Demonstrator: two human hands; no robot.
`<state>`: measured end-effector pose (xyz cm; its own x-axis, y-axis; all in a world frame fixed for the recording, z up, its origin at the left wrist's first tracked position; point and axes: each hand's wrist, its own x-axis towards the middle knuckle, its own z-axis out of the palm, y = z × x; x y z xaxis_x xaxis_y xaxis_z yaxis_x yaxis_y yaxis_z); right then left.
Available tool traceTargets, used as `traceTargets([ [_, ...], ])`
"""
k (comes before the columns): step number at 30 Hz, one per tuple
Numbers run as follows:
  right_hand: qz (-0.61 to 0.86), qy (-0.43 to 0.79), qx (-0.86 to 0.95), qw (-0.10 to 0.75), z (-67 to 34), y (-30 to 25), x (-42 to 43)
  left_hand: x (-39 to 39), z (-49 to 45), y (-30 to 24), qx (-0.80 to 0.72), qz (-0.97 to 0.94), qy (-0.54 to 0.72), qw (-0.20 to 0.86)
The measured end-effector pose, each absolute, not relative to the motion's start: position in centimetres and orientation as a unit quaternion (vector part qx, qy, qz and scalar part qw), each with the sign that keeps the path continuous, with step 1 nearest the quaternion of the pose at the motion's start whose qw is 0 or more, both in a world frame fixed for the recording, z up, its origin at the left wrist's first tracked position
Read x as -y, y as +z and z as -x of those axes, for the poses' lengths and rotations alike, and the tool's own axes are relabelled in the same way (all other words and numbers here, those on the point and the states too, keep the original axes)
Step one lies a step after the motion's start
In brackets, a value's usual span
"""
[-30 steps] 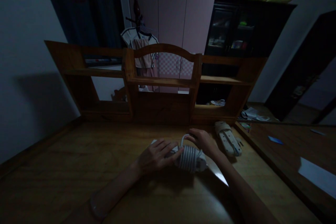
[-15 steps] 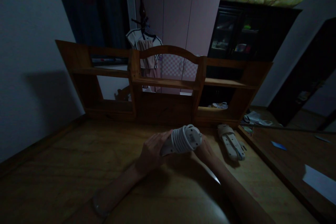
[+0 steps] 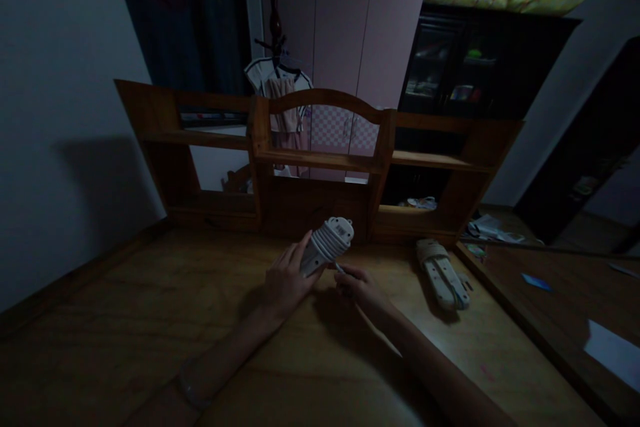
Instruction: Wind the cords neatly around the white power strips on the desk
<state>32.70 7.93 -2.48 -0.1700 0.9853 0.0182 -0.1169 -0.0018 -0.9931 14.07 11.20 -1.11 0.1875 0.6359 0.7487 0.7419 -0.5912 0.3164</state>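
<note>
My left hand is closed around a white power strip, tilted up above the wooden desk. Its own cable is wound in several turns near the far end. My right hand is just below and to the right, its fingers pinched on a thin length of the cable that leads toward the strip. A second power strip, also wrapped with cord, lies on the desk to the right of my hands.
A wooden shelf unit stands along the desk's back edge. To the right, a lower brown surface holds a white paper and a blue card. A wall closes off the left.
The power strip in my left hand has moved slightly left and up. My right hand has come away from the strip's end and now shows below it, pinching the cable.
</note>
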Motion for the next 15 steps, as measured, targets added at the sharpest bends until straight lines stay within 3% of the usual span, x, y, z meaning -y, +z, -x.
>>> traceTargets([
  [5,0.415,0.613,0.467,0.483,-31.8,-3.0,-7.5,-11.0,-14.1,-1.2,0.455,0.805,-0.361,0.119],
  [15,0.525,0.488,0.530,0.454,-32.2,-2.9,-7.1,-9.6,-14.8,-1.0,0.415,0.847,-0.288,0.164],
])
